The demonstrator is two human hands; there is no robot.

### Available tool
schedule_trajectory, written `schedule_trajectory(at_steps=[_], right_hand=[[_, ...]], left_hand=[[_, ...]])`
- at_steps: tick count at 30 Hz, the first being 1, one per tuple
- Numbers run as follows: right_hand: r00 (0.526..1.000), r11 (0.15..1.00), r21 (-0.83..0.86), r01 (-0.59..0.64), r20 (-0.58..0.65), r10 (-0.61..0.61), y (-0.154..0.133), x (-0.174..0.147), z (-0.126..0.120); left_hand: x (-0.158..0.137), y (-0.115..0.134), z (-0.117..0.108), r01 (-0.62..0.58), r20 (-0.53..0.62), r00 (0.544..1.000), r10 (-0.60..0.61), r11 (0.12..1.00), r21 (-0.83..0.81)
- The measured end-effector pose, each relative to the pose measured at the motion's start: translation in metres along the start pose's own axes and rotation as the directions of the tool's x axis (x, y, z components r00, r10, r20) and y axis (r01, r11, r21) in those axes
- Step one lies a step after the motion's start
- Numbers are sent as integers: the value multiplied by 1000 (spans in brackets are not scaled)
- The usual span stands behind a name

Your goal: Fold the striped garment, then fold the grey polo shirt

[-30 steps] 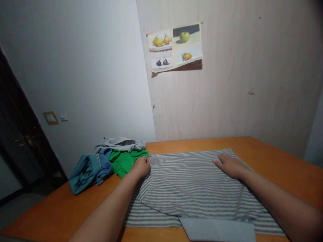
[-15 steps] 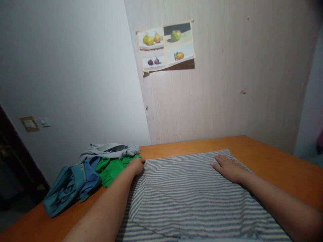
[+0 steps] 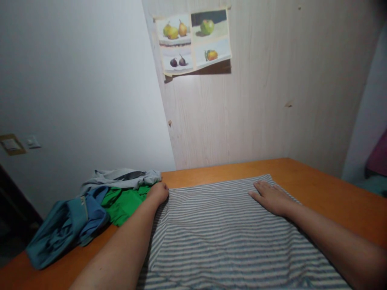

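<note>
A grey-and-white striped cloth (image 3: pixel 217 225) is spread over the orange table, its far edge nearly straight and its nearer part lightly wrinkled. My left hand (image 3: pixel 159 193) is closed at the cloth's far left corner, fingers curled round the edge there. The fingertips are partly hidden. Lying flat near the far right corner, my right hand (image 3: pixel 269 196) has its thumb apart from the fingers and its palm down on the stripes.
Left of the cloth lie a green garment (image 3: pixel 122 205), a grey garment (image 3: pixel 111 179) and a blue-teal garment (image 3: pixel 60 229) in a heap. The table (image 3: pixel 320 185) meets a pale wall carrying a fruit picture (image 3: pixel 193 42). Something pink (image 3: pixel 377 157) is at the far right.
The view has shifted slightly, so the wall picture sits higher and further left. Both hands keep the same places on the striped cloth.
</note>
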State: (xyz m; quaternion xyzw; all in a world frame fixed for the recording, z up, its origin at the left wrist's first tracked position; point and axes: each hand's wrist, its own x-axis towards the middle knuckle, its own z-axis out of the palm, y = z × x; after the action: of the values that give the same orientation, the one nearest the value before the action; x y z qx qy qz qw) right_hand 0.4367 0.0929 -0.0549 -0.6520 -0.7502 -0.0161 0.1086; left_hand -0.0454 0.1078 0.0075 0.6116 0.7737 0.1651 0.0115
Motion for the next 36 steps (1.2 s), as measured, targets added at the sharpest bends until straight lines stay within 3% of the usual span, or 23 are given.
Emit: schedule_trajectory(at_steps=[8,19,24,29,36], right_hand=[[1000,1000,4,12,2,-12,-1,-1,-2],[1000,1000,-19,-8,19,8,-4,-3,-6],[1000,1000,-19,0,13,0,-2,-2,-4],[1000,1000,-8,1,14,-1,0,-1,-2],[1000,1000,-19,0,30,0,-2,-3,-5]], left_hand=[[8,-14,7,63,-28,997,-68,985,-162],[10,-1,11,-59,108,988,109,920,-389],[8,-6,9,-34,56,996,63,907,-420],[5,-6,5,-20,76,995,58,904,-426],[8,-3,8,62,37,998,-53,944,-323]])
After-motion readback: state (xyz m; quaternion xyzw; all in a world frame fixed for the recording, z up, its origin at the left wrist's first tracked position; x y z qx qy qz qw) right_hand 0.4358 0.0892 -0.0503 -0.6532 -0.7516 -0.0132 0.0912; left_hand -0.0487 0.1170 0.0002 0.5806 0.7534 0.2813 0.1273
